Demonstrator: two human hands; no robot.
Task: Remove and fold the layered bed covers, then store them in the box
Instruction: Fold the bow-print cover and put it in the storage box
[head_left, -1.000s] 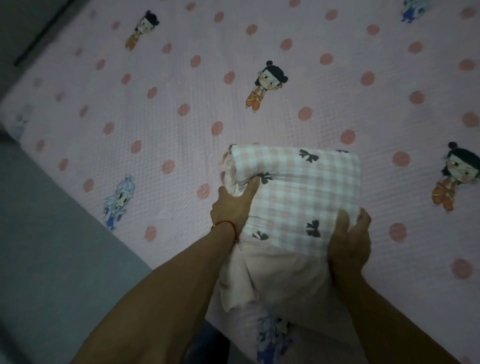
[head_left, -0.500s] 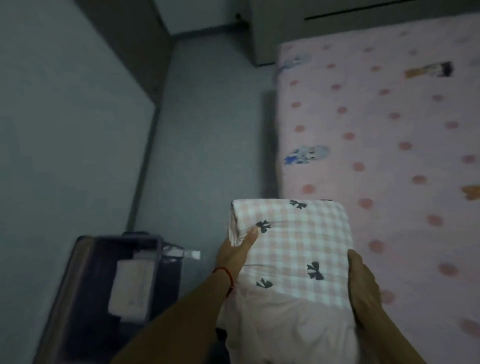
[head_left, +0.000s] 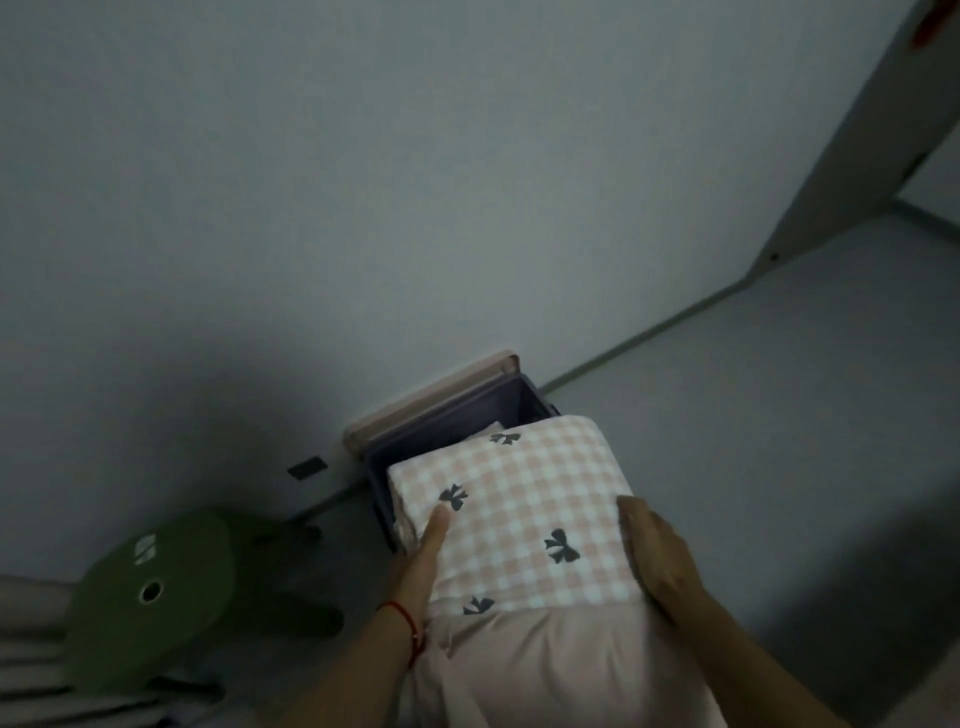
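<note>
Above the open storage box (head_left: 511, 410), which stands on the floor against the wall with its lid (head_left: 431, 400) tipped back, the folded checked cover (head_left: 519, 514) is carried between both hands. The left hand (head_left: 423, 556) clasps the bundle's left edge with its thumb laid flat on top; the right hand (head_left: 657, 556) wraps the right edge, fingers curled under. So each grip holds the cover, and a plain pink layer hangs loose beneath it on the near side.

That hanging layer looks like the main hazard: lowered as it is, it may catch on the box's near rim or spill outside and pull the fold open. The bundle also seems about as wide as the box mouth, so a skewed descent could wedge one corner on the wall. Something pale already lies inside at the far end; how much room remains is hidden by the cover. A green round stool (head_left: 150, 587) sits near the left, well apart from the box and probably out of the way. Dim light makes the rim hard to judge.
</note>
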